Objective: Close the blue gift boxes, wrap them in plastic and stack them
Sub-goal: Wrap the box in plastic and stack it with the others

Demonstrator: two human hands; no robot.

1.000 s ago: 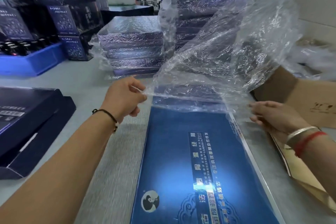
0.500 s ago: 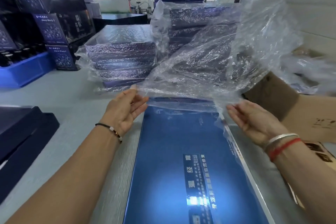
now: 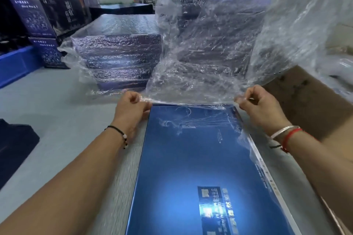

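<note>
Box print (image 3: 215, 204) (blurred, unreadable)

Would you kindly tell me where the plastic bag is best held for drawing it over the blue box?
Hold the plastic bag at its open lower edge, one corner per hand, coming from either side of the blue box's far end. There the edge spans the box's width, so it probably slides on evenly.

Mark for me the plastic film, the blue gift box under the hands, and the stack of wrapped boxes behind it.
plastic film (image 3: 219, 53): head view, on its raised crinkled middle.
blue gift box (image 3: 191, 158): head view, on the bare lid top.
stack of wrapped boxes (image 3: 118, 57): head view, on its front side.
</note>
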